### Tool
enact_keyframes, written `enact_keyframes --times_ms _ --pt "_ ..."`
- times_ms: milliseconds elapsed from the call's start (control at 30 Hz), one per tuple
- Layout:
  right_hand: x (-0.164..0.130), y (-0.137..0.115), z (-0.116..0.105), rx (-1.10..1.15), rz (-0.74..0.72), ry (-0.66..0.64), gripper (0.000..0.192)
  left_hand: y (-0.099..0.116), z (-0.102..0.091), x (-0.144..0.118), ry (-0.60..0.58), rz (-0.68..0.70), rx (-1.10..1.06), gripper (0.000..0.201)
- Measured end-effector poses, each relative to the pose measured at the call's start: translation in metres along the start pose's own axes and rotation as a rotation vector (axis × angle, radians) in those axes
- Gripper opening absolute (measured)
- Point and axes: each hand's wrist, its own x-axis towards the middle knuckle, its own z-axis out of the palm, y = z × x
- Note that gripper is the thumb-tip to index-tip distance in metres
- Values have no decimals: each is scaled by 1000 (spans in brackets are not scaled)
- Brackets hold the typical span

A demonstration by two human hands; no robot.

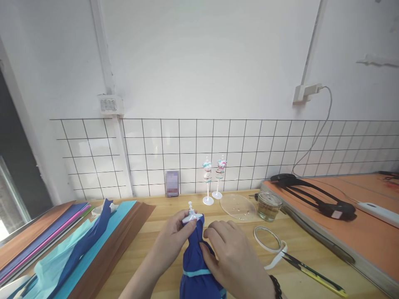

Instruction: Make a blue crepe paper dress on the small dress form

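While left hand grips top, blue dress under right hand.

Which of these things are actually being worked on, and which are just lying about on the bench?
In hand:
left hand
right hand
blue dress
white hanger

Lying about:
two mannequins
glass jar
clear plate
tape ring
scissors
paper sheets

Bare table lies open left of centre. Ahead, two mannequins, a clear lid and a jar block the back; tape and scissors crowd the right, paper sheets the left.
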Motion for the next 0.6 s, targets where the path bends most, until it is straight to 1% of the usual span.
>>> enact_keyframes --times_ms 133,267,467,600 --pt "2 1 4 -2 -15 35 17 -1 1 0 0 1 -10 20" --pt "1 4 7 64 -7 43 21 -1 1 0 -5 -10 -8 20" --pt "-2 6 7 216 109 -19 15 -1 -6 1 -20 -65 -53 19" --pt "-1 9 5 268 132 -44 13 -1 -9 3 -31 -103 -101 26"
